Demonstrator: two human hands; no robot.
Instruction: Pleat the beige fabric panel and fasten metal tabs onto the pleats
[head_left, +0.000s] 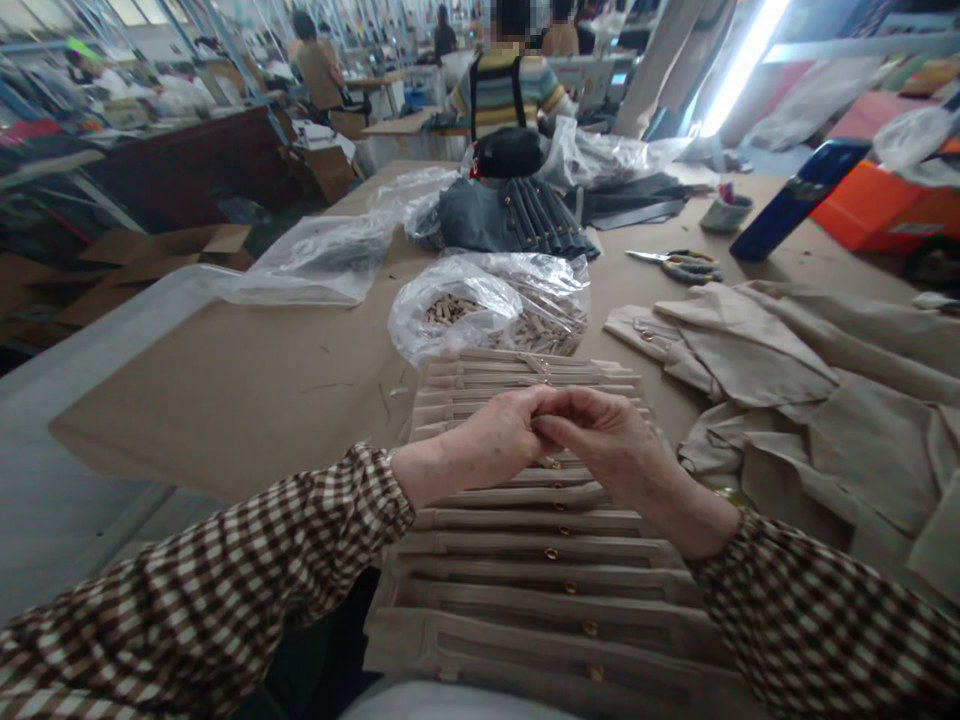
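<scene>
My left hand point(491, 435) and my right hand point(604, 435) meet fingertip to fingertip above a row of several overlapping beige fabric pieces point(540, 560), each with a small brass button. The fingers of both hands are pinched together on something small that the fingers hide. Just beyond the stack lies a clear plastic bag point(491, 300) filled with small beige parts. Both my sleeves are brown-and-white checked.
Beige garments point(810, 400) are heaped at the right. Scissors point(686, 264), a small cup point(726, 212) and a blue bottle point(799, 198) lie farther back. Grey garments point(510, 220), empty plastic bags point(315, 260) and a person in a striped top point(510, 90) are across the table.
</scene>
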